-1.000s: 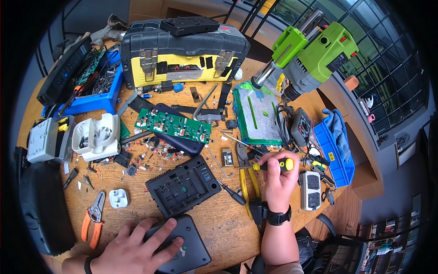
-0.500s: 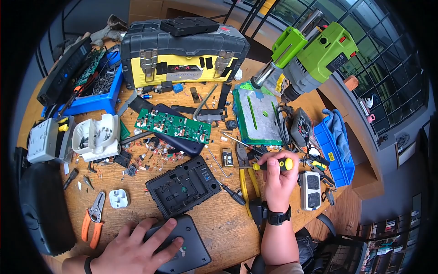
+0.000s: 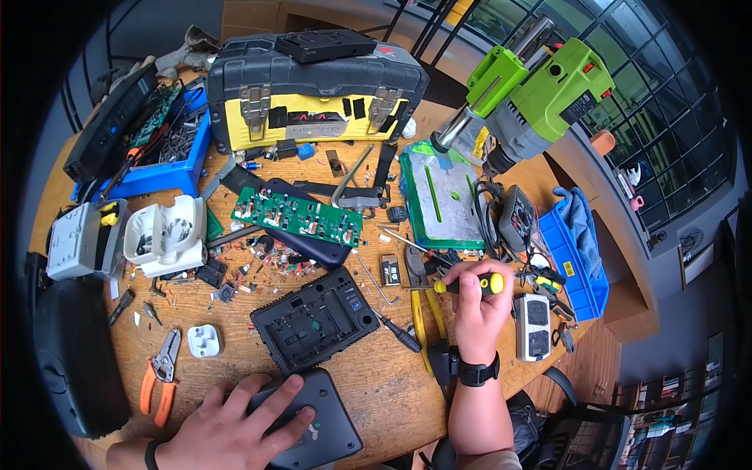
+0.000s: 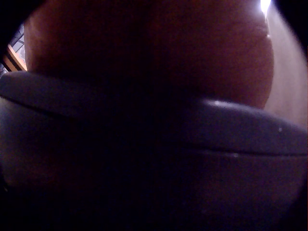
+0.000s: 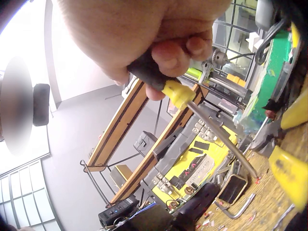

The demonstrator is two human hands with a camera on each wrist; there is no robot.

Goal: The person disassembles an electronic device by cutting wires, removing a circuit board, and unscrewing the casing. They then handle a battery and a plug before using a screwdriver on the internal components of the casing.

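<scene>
In the head view, the left hand (image 3: 235,423) lies with spread fingers on a flat black cover (image 3: 317,427) at the table's front edge. The right hand (image 3: 479,301) grips a black and yellow screwdriver (image 3: 492,283), its shaft pointing left above yellow-handled pliers (image 3: 421,321). The right wrist view shows fingers curled round the screwdriver handle (image 5: 179,94), with the metal shaft slanting down toward the tabletop. A black open housing (image 3: 316,319) lies just beyond the cover, between the hands. The left wrist view is mostly dark, filled by skin and a band.
Orange-handled wire strippers (image 3: 160,380) and a white plug adapter (image 3: 204,341) lie at left. A green circuit board (image 3: 298,215), scattered scraps and a black-yellow toolbox (image 3: 313,94) are farther back. A green drill press (image 3: 548,94) and blue bin (image 3: 576,270) stand at right.
</scene>
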